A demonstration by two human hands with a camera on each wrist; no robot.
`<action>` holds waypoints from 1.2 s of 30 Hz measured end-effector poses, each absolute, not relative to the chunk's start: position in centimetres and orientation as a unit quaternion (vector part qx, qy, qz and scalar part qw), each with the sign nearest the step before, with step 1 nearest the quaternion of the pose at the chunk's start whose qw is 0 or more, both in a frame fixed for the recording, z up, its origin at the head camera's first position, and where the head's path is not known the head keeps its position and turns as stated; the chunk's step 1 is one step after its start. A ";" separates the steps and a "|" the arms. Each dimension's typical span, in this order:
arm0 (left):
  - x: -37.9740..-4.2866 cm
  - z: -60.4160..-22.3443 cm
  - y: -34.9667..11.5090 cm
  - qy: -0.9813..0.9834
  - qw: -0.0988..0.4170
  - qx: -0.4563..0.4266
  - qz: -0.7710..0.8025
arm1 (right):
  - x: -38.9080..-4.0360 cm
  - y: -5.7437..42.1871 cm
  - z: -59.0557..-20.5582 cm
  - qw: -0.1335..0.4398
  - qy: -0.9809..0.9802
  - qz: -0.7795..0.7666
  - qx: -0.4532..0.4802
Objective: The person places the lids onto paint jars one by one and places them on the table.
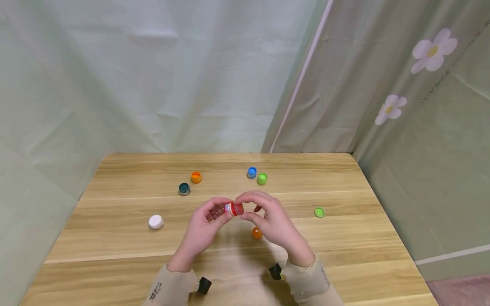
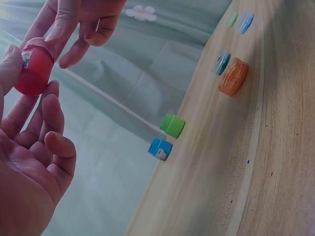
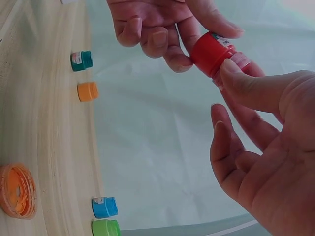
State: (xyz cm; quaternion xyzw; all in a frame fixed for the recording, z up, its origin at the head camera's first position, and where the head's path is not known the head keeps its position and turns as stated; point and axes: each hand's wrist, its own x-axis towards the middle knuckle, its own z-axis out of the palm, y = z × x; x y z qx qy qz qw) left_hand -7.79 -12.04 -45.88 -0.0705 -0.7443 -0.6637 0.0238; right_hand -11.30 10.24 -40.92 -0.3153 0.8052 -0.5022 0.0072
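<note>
A small red paint jar point(image 1: 231, 208) is held sideways between both hands above the table, its label on the left part. My left hand point(image 1: 203, 225) grips the jar body between thumb and fingers. From the other side, my right hand point(image 1: 272, 219) pinches the lid end with thumb and index finger. The left wrist view shows the red jar point(image 2: 37, 69) closely, with reddish, translucent walls. In the right wrist view, the right thumb lies across the lid point(image 3: 239, 60), hiding part of it. The other fingers of both hands are loosely bent, off the jar.
Open teal point(image 1: 184, 189) and orange point(image 1: 196, 177) jars stand back left. Blue point(image 1: 252, 172) and green point(image 1: 262, 179) ones stand back centre. A white-topped jar point(image 1: 156, 222) sits left. An orange lid point(image 1: 257, 233) lies near the right hand, a green lid point(image 1: 319, 212) farther right.
</note>
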 end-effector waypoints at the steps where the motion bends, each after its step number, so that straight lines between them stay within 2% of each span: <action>1: -7.8 -45.8 -12.0 -0.744 0.022 -0.069 -0.664 | -11.3 10.2 -40.9 0.002 0.805 -0.501 -0.318; 13: -7.7 -45.9 -12.2 -0.742 0.024 -0.067 -0.666 | -11.2 10.2 -40.7 -0.018 0.820 -0.467 -0.330; 28: -7.6 -45.9 -12.2 -0.746 0.023 -0.080 -0.661 | -10.8 9.5 -40.6 0.004 0.885 -0.382 -0.265; 36: -7.7 -45.9 -11.9 -0.742 0.027 -0.103 -0.662 | -10.6 9.2 -41.0 -0.022 0.902 -0.347 -0.258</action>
